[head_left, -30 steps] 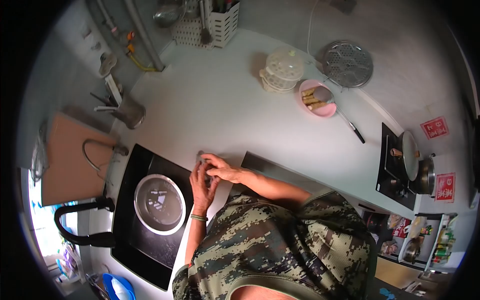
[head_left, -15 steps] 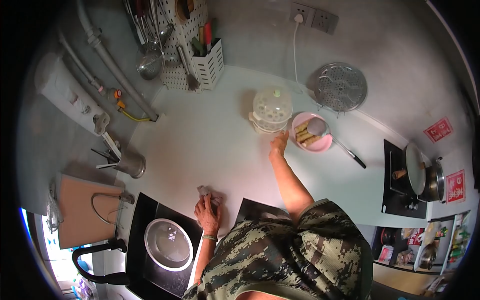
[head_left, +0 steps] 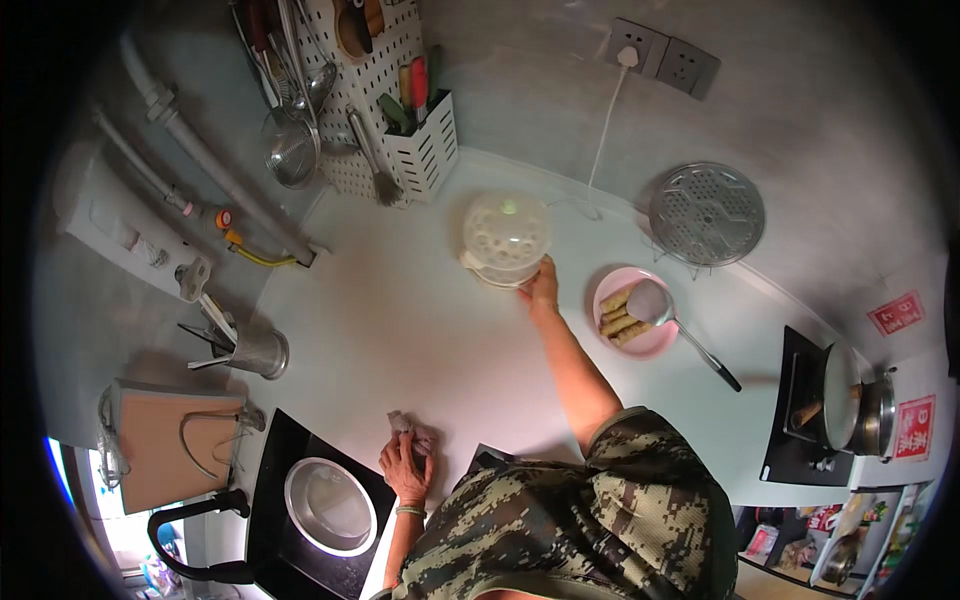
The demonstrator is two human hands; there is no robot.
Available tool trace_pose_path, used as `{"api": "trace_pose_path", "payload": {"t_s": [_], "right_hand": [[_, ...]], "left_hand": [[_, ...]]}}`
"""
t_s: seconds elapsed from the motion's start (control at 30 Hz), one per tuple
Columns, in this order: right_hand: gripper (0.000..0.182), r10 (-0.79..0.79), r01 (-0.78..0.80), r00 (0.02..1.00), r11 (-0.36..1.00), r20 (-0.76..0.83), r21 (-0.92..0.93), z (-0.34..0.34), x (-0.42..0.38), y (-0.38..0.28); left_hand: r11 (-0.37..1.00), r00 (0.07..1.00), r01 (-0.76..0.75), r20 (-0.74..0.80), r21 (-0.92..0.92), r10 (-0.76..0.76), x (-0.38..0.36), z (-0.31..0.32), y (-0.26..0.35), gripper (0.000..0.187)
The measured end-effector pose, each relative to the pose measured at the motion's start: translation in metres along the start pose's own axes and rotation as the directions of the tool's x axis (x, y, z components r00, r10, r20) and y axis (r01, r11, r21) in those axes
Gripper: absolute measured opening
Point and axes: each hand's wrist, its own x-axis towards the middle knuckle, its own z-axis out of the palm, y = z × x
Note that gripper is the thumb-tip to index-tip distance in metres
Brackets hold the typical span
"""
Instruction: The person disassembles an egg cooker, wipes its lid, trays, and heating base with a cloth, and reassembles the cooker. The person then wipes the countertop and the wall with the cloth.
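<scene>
My left hand [head_left: 405,471] is closed on a crumpled greyish cloth [head_left: 415,434] that lies on the counter by the sink edge. Farther back, my right hand [head_left: 542,287] grips the lower right side of an egg cooker [head_left: 506,238] with a clear domed lid and a green knob. Part of its fingers is hidden by the cooker's base. To the right of that hand is a pink plate [head_left: 655,347] holding several brown rolls [head_left: 617,318]. A spatula [head_left: 705,352] lies across the plate, its black handle resting on the counter.
A black sink [head_left: 270,490] holds a metal bowl [head_left: 331,506]. Utensils hang on a white pegboard [head_left: 400,30]. A round steamer rack [head_left: 707,215] leans on the wall. Pots stand on the stove [head_left: 795,385] at right. A utensil holder [head_left: 262,353] is at left.
The egg cooker has moved left, away from the pink plate, with my right hand at its side. My left hand stays on the cloth. The camera view has shifted a little.
</scene>
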Motion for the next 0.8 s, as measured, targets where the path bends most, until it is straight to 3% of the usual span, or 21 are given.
{"api": "trace_pose_path", "payload": {"t_s": [0.07,0.1,0.17,0.2,0.23,0.3,0.37,0.43,0.5,0.53,0.57,0.63,0.67,0.73,0.77,0.8], "right_hand": [[0.05,-0.02,0.021,0.998,0.999,0.051,-0.032,0.02,0.011,0.004],[0.047,-0.033,0.033,0.999,0.999,0.013,-0.004,0.028,0.016,0.01],[0.039,-0.024,0.033,0.998,0.988,0.064,-0.149,0.027,0.014,0.014],[0.038,-0.278,0.277,0.96,0.929,0.032,-0.246,0.018,0.019,0.034],[0.037,-0.543,0.524,0.839,0.787,0.037,-0.325,0.012,0.023,0.054],[0.032,-0.408,0.465,0.877,0.855,0.253,-0.232,0.009,-0.031,0.051],[0.033,-0.282,0.571,0.734,0.749,0.617,-0.337,0.004,-0.09,0.043],[0.037,-0.352,0.914,0.382,0.282,0.854,-0.293,-0.003,-0.099,0.056],[0.04,-0.154,0.781,0.399,0.573,0.904,-0.247,-0.012,-0.113,0.04],[0.04,-0.147,0.62,0.532,0.738,0.834,-0.266,-0.02,-0.121,0.04],[0.039,-0.089,0.471,0.602,0.842,0.793,-0.263,-0.025,-0.121,0.032],[0.036,0.063,0.137,0.707,0.965,0.704,-0.224,-0.036,-0.116,0.015],[0.028,0.007,0.195,0.73,0.956,0.683,-0.219,-0.042,-0.111,0.007],[0.021,-0.099,0.301,0.79,0.923,0.605,-0.241,-0.062,-0.088,-0.004],[0.019,-0.095,0.264,0.839,0.932,0.536,-0.248,-0.066,-0.085,-0.027],[0.016,-0.216,0.269,0.854,0.962,0.474,-0.048,-0.059,-0.086,-0.049]], "left_hand": [[1.0,1.0,0.002,-0.031,0.012,-0.001,0.004,0.004,0.001,0.055],[0.997,0.999,0.019,-0.038,-0.073,-0.021,0.007,0.007,0.0,0.053],[0.97,0.997,0.052,-0.04,-0.239,-0.063,0.015,0.013,-0.004,0.049],[0.932,0.987,0.075,-0.106,-0.354,-0.119,0.022,-0.006,0.023,0.032],[0.878,0.982,0.105,-0.091,-0.467,-0.166,0.034,-0.003,0.026,0.027],[0.719,0.966,0.162,-0.04,-0.675,-0.255,0.063,-0.005,0.046,0.019],[0.683,0.979,0.132,-0.012,-0.718,-0.201,0.09,0.002,0.07,0.012],[0.558,0.989,0.105,0.025,-0.823,-0.149,0.114,0.016,0.092,0.013],[0.202,0.977,0.189,0.164,-0.961,-0.134,0.131,0.028,0.111,0.014],[0.033,0.971,0.223,0.219,-0.974,-0.096,0.139,0.027,0.124,0.013],[-0.139,0.963,0.256,0.265,-0.957,-0.054,0.145,0.024,0.139,0.013],[-0.05,0.973,0.23,0.229,-0.972,0.021,0.154,0.015,0.165,0.014],[-0.006,0.976,0.208,0.207,-0.978,0.065,0.161,0.009,0.174,0.015],[0.088,0.997,0.076,0.076,-0.993,0.006,0.17,-0.008,0.18,0.017],[0.143,1.0,0.017,0.014,-0.99,-0.02,0.174,-0.011,0.178,0.018],[0.348,0.992,-0.112,-0.123,-0.931,-0.01,0.18,0.0,0.158,0.018]]}}
